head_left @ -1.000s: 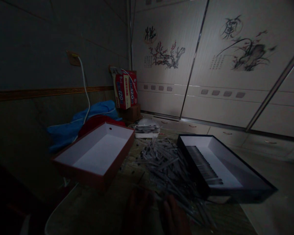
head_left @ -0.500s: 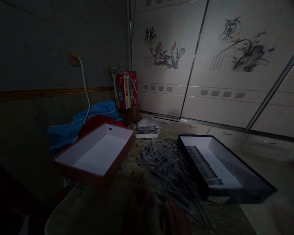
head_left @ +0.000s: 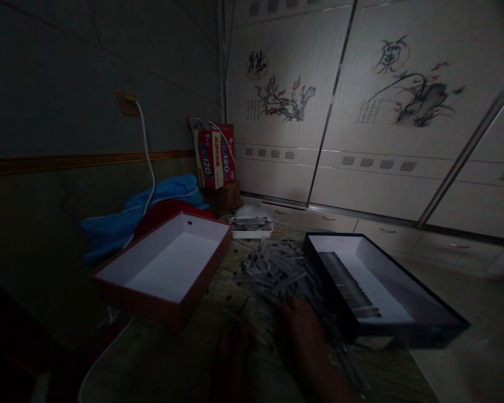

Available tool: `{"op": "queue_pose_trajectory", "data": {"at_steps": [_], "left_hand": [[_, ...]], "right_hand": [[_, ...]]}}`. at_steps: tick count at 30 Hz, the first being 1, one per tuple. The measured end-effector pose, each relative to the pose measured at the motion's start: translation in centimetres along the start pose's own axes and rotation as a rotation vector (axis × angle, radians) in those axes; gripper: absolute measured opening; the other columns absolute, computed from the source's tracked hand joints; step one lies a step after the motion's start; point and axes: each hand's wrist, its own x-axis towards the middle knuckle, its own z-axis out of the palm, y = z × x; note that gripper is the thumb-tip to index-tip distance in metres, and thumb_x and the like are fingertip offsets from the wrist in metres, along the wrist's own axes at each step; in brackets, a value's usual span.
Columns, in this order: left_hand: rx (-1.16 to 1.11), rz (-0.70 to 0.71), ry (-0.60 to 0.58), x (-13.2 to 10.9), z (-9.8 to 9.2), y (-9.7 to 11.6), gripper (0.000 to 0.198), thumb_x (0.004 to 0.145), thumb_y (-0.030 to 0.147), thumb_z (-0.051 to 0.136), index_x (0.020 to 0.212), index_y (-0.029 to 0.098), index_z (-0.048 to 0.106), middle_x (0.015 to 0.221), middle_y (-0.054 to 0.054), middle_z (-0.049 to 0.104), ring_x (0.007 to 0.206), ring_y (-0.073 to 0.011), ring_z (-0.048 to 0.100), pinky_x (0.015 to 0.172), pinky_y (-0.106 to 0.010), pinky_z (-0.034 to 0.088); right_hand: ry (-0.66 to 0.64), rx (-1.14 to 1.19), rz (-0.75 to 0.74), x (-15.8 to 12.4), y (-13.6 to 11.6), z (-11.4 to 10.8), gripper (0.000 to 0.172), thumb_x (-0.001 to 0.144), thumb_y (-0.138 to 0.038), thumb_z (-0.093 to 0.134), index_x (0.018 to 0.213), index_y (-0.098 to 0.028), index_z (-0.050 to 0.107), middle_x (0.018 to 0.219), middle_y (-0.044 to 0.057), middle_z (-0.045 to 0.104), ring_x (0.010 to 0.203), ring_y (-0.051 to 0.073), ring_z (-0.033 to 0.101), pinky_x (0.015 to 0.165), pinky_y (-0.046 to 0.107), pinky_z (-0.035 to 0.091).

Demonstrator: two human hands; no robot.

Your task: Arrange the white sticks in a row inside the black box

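Note:
In the head view a loose pile of thin, clear and dark pen-like sticks point(head_left: 277, 268) lies on the table in front of me. My right hand point(head_left: 300, 324) reaches over its near edge, fingertips at the sticks. Those fingers are blurred, and whether they grip a stick is unclear. Low in the middle, my left hand point(head_left: 232, 347) stays close to the tabletop, left of the right hand. It is so dark that its fingers and anything in them hardly show. Right of the pile, a dark-rimmed box point(head_left: 415, 330) has a row of similar sticks point(head_left: 350, 285) laid side by side along its left wall.
An open red-brown box point(head_left: 193, 296) with a white inside stands at the left. Behind the pile, a white tray point(head_left: 252, 234) holds more sticks. Blue cloth point(head_left: 163, 196), a white cable point(head_left: 145, 134) and a red carton point(head_left: 214, 157) are by the wall. Small dark bits dot the tabletop.
My right hand has moved forward, away from my left hand, onto the near edge of the pile. My left hand stays low, roughly where it was.

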Motion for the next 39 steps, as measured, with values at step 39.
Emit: {"op": "queue_pose_trajectory", "data": {"at_steps": [39], "left_hand": [[-0.015,0.005,-0.027,-0.3,0.7,1.0,0.034,0.071,0.043,0.058,0.092,0.018,0.065,0.103,-0.008,0.069,0.103,-0.026,0.059,0.093,-0.034,0.042]], "right_hand": [[0.02,0.179,-0.073,0.1,-0.7,3.6,0.029,0.072,0.0,0.044,0.078,-0.017,0.066,0.08,0.01,0.065,0.076,0.022,0.058,0.07,0.032,0.04]]}}
